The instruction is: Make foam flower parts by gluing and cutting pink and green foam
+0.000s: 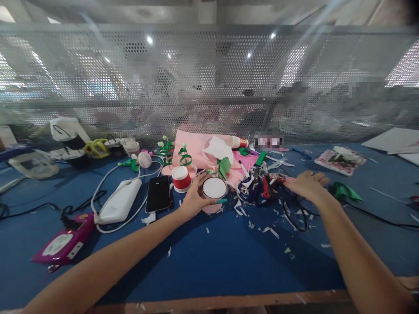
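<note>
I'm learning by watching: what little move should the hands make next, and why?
Maybe the right hand could pick something from the pile: it's at the pile's edge, while the left hand is curled around the round white piece.

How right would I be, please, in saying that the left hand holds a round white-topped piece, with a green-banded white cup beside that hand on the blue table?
Nearly: the head view shows the white cup with a red band, not green. The left hand does hold the round white-topped piece.

Left hand (195,198) around white-topped round object (214,188)
</note>
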The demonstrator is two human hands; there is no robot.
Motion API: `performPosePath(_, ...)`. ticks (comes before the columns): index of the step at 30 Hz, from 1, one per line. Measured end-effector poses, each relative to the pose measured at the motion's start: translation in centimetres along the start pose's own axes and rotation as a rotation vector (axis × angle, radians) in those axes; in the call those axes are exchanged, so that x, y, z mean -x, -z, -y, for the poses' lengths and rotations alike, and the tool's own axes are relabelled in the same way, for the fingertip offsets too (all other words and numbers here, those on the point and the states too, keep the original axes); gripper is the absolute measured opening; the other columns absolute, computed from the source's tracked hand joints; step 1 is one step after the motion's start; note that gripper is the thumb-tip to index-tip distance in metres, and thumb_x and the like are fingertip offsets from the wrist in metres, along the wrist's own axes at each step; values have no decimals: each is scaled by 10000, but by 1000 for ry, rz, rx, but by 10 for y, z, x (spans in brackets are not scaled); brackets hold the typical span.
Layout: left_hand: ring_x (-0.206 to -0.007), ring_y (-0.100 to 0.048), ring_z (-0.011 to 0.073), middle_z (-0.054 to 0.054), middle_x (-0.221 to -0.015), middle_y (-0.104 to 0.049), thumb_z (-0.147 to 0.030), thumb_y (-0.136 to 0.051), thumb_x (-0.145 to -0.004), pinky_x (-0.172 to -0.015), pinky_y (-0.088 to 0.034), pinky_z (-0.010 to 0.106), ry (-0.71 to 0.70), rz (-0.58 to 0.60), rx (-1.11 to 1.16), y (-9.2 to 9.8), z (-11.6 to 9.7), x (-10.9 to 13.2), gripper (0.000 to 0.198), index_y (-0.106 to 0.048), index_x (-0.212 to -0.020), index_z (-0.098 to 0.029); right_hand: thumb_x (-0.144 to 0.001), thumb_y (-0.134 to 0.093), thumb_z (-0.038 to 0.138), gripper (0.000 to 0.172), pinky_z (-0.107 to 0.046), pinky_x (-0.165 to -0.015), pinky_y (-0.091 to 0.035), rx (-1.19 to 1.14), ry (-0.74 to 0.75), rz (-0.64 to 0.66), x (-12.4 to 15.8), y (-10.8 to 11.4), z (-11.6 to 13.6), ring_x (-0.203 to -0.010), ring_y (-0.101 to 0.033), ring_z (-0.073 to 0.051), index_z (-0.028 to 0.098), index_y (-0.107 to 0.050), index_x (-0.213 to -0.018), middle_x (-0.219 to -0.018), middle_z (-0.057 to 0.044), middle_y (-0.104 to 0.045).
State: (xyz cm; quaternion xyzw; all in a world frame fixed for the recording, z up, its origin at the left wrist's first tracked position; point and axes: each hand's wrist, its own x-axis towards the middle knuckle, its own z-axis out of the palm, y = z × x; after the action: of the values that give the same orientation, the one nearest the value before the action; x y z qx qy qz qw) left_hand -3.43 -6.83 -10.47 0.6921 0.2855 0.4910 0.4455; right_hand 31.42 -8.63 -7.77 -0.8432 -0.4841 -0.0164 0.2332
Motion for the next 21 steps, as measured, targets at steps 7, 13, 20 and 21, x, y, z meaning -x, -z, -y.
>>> performPosePath(7,-1283,-394,286,148,-1367,-439,-249,-804,-557,-1039,-368,484,-79,-182,-3,4,1,-1,830,-348,-1249,-222,-794,-491,257,131,-494,-851,-389,-225,620,-461,71,13,67,-956,-499,-300,157,-519,-875,-894,-134,-564)
performPosePath(13,-1293,-381,275,143,-1361,-436,-265,-788,-580,-1051,-353,465,-59,-300,-53,5,-2,1,786,-357,-1236,-220,-838,-522,277,309,-409,-936,-431,-379,1215,35,134,-20,108,-1124,-496,-262,134,-514,-1112,-1135,-164,-574)
performPosePath(20,-1271,-411,266,164,-1360,-425,-223,-782,-576,-1061,-348,457,-89,-306,-97,3,-5,2,784,-357,-1234,-195,-814,-591,286,349,-397,-886,-481,-101,1299,184,136,-35,129,-1107,-548,-287,95,-549,-1104,-1082,-191,-626)
performPosePath(21,-1270,-412,267,161,-1360,-424,-230,-782,-578,-1062,-347,458,-94,-314,-106,3,-5,2,788,-354,-1238,-198,-816,-575,232,275,-372,-850,-497,-72,1293,200,134,-35,131,-1053,-582,-271,103,-572,-1059,-1025,-174,-647)
